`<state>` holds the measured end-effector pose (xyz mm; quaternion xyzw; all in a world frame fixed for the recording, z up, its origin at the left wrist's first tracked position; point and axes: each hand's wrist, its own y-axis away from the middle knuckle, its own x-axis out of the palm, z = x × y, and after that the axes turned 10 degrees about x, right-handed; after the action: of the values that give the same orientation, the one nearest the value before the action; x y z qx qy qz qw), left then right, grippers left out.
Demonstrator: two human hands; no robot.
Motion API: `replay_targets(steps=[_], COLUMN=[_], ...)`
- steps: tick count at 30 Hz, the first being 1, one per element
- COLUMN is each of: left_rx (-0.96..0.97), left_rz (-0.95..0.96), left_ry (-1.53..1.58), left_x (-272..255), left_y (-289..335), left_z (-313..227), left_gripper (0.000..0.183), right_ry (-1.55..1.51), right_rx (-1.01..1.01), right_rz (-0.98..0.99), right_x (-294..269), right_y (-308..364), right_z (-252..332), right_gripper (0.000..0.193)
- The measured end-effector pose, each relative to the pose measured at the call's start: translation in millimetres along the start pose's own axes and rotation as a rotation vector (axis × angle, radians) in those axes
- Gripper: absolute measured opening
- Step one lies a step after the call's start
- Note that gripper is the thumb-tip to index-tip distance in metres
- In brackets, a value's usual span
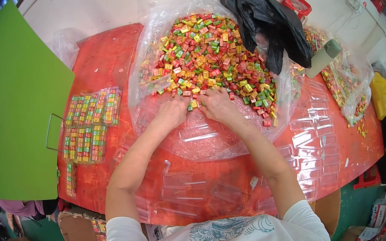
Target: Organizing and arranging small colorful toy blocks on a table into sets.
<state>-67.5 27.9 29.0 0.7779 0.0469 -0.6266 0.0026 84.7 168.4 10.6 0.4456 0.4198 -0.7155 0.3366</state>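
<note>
Two hands, left (171, 112) and right (217, 105), are lying by one candy heap (204, 51); one black bag (264, 17) and two green boards (13, 109) are showing.

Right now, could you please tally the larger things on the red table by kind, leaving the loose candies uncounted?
Heap of wrapped candies on clear plastic sheet, both hands at its near edge: 1
Black plastic bag: 1
Filled clear candy trays: too blurred to separate, roughly 10
Hands: left hand, right hand: 2
Total: roughly 14
</note>
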Motion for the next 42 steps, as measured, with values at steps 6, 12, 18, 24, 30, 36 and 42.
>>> replay_targets(steps=[6,12,18,24,30,36,42], left_rx=[0.038,0.100,-0.025,-0.079,-0.200,-0.103,0.053], left_rz=[0.007,-0.067,-0.042,0.058,0.155,0.076,0.061], left_ry=[-0.030,-0.036,0.103,0.097,-0.048,-0.043,-0.002], left_x=[2,6,-13,-34,-32,-16,-9], left_y=[-1,2,12,44,40,19,12], left_z=[2,2,8,10,10,1,9], left_gripper=[0.041,0.037,0.050,0.061,0.061,0.055,0.056], right_ry=[0.004,0.007,0.010,0.010,0.032,0.024,0.028], right_rx=[0.015,0.012,0.007,0.001,0.023,0.025,0.001], right_rz=[0.068,0.048,0.021,0.026,0.050,0.040,0.024], right_x=[-6,-6,-2,-6,-3,-3,-2], right_y=[-3,2,6,8,7,8,8], right_z=[4,7,6,4,3,5,2], right_gripper=[0.022,0.022,0.024,0.029,0.031,0.030,0.031])
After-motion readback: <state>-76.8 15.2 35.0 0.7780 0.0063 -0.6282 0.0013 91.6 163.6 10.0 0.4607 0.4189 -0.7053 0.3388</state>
